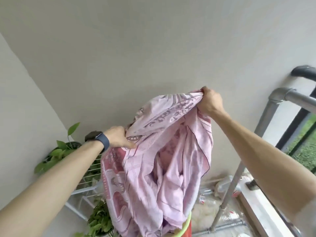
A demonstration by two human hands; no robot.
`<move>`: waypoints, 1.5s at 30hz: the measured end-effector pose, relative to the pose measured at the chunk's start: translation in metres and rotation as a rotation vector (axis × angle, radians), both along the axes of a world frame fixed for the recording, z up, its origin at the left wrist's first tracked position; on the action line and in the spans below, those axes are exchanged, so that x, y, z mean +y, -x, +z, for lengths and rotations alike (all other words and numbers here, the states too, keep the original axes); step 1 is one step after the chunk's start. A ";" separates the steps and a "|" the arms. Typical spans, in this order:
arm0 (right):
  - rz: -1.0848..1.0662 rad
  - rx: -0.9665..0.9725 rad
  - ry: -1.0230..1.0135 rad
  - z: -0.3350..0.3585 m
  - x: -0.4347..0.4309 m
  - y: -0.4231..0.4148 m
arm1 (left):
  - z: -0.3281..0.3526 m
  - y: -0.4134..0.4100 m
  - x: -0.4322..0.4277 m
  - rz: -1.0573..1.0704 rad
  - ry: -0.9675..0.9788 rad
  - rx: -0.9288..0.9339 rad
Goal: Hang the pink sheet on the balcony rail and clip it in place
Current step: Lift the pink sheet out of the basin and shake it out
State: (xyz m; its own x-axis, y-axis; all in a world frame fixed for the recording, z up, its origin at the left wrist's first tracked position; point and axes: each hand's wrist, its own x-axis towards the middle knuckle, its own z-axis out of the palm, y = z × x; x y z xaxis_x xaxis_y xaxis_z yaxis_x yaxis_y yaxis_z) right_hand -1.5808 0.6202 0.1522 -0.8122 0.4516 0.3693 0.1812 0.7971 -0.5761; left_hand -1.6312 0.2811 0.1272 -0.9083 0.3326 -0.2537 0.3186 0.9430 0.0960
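Could snag or drag on swinging the pink patterned cotton sheet (153, 159) across to the grey metal pipe balcony rail (302, 99) at right: bunched, unspread, trailing down into the green-rimmed laundry basket (188, 221). Could tangle too, with no free edge found. Held aloft, well apart from the rail. Left hand (118, 136) clenched on a gathered fold, lower; right hand (209, 101) raised higher, fingers pinching the top edge, both arms outstretched.

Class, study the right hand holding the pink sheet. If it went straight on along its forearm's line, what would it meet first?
Probably the grey wall: nothing shows beyond the right hand and the sheet it grips, though depth is unclear.
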 end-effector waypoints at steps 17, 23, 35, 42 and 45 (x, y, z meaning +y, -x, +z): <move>0.516 -0.977 0.744 0.012 0.038 -0.009 | 0.086 0.084 0.033 0.214 -1.231 -0.142; 0.041 -0.434 -0.199 0.068 0.050 0.022 | 0.110 0.114 0.039 0.113 -1.126 -0.094; -0.510 0.285 -0.589 0.202 0.129 0.000 | 0.232 0.072 0.125 -0.239 -0.964 0.553; -0.645 0.275 -0.578 0.204 0.156 -0.071 | 0.247 0.025 0.165 -0.417 -0.957 0.616; -0.703 0.264 -0.559 0.198 0.163 -0.103 | 0.241 0.008 0.182 -0.479 -0.978 0.555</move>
